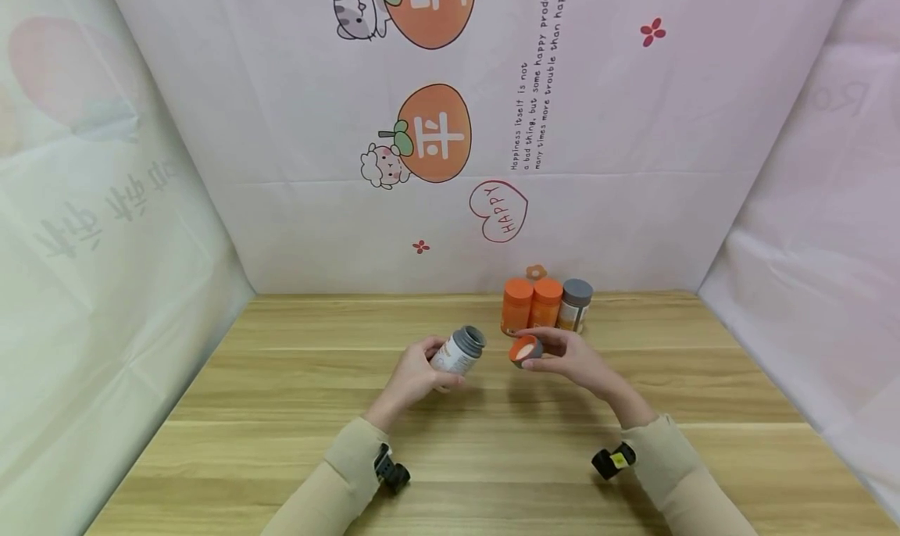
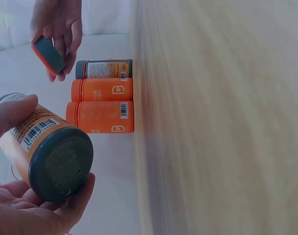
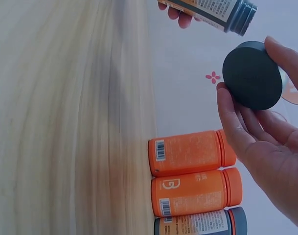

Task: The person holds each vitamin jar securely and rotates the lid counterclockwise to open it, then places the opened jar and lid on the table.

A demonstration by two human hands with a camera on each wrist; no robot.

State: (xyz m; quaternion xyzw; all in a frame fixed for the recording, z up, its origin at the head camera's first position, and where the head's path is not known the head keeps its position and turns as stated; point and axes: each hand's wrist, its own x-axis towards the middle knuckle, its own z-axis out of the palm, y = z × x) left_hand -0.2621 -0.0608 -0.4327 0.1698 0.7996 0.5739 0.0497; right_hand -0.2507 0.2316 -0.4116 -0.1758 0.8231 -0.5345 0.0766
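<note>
My left hand [image 1: 416,376] grips a grey, white and orange bottle [image 1: 455,353] above the table, tilted so that its uncovered grey mouth points up and to the right. In the left wrist view the bottle's dark base [image 2: 61,164] and a barcode show between thumb and fingers. My right hand [image 1: 573,358] pinches a round grey cap [image 1: 526,351] by its edge, its orange and white inner side turned toward the bottle. The right wrist view shows the cap's flat dark top [image 3: 252,76]. A small gap separates cap and bottle mouth.
Two orange bottles [image 1: 516,308] and a grey-lidded bottle [image 1: 575,305] stand upright in a row at the table's back, just beyond my right hand. Behind them rises a white printed cloth [image 1: 598,208]. The wooden table [image 1: 295,411] spreads below both hands.
</note>
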